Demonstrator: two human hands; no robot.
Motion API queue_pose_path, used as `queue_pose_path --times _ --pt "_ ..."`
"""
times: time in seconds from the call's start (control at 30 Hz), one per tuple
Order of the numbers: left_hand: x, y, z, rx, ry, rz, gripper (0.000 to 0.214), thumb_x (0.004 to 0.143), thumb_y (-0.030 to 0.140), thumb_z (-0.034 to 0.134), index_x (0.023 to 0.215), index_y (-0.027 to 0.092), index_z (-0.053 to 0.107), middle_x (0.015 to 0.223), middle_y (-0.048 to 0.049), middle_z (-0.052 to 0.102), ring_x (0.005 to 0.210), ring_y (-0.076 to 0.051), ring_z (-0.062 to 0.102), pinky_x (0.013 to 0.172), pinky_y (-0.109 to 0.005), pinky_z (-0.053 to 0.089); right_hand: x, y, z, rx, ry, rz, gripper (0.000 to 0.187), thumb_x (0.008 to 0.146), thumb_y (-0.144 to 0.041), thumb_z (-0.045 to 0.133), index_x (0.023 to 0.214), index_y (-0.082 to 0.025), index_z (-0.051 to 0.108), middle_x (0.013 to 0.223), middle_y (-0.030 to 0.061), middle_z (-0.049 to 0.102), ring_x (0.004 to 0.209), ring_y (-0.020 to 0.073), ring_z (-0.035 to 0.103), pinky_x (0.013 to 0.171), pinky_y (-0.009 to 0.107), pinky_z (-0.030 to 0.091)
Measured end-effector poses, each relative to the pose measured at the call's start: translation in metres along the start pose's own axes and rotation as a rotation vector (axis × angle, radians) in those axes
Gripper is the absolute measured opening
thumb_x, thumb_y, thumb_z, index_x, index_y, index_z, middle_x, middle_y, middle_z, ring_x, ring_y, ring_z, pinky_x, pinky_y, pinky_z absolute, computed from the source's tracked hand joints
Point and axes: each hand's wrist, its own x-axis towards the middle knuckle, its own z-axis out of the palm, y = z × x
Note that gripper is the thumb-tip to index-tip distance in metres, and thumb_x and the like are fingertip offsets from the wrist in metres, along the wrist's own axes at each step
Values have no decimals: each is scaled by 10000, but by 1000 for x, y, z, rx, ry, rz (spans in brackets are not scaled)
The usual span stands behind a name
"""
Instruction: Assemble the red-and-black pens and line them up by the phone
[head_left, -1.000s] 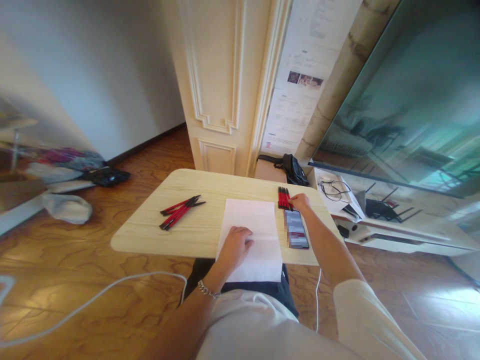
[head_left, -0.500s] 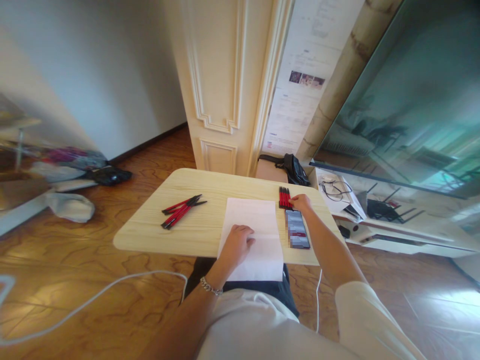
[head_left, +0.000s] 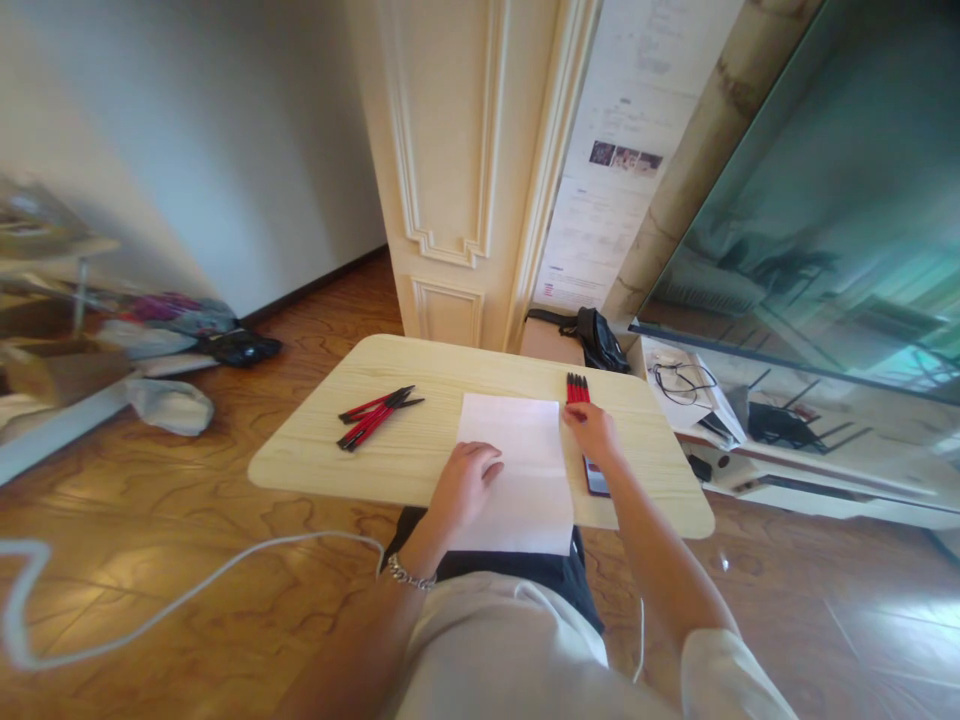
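My left hand (head_left: 465, 480) lies flat on a white sheet of paper (head_left: 517, 470), fingers loosely spread and holding nothing. My right hand (head_left: 592, 432) sits just right of the sheet. Its fingers are bunched at the near ends of a bundle of red and black pens (head_left: 577, 388); whether they pinch a pen is hidden. The hand covers most of a phone (head_left: 596, 480), which shows only at its near end. A second loose group of red pens (head_left: 375, 416) lies at the left of the light wooden table (head_left: 315, 450).
A white cable (head_left: 187, 590) runs over the wooden floor at the left. Clothes and bags (head_left: 172, 400) lie by the left wall. A cream panelled door (head_left: 465, 170) stands behind the table. A low white unit with cables (head_left: 750, 430) and a large screen (head_left: 825, 220) stand at the right.
My right hand has drawn back from the pens' ends toward me and now covers the phone. The view has shifted slightly. My left hand stays on the paper.
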Motion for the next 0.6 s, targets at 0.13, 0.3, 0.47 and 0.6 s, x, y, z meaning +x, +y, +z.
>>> queue_pose_path --times 0.13,0.3,0.47,0.6 --pt "-4 -28 -30 138 87 -102 189 856 258 512 957 209 663 979 -73 675 963 -231 582 918 -369 421 -55 -22 20 -20 -107 -151 293 822 -378 544 1043 -231 669 1071 54 658 970 197 586 876 310 419" --pt "-9 -72 -75 354 186 -272 210 855 260 493 940 185 670 966 -87 674 957 -240 578 905 -355 422 -82 -34 41 -69 -138 -211 328 814 -391 564 1082 -230 661 1183 59 604 1135 239 483 984 373 349" --pt "-11 -96 -102 575 220 -466 256 860 329 480 962 212 684 956 -113 641 902 -257 563 788 -353 446 -78 -33 51 -111 -161 -151 324 796 -395 577 1075 -254 663 1247 55 561 1173 261 442 958 422 355" --pt "-7 -102 -106 649 192 -516 275 845 381 497 953 225 696 951 -126 618 906 -273 540 702 -344 455 -75 -32 53 -113 -153 -139 326 793 -394 577 1069 -246 667 1244 63 561 1174 271 436 958 438 351"
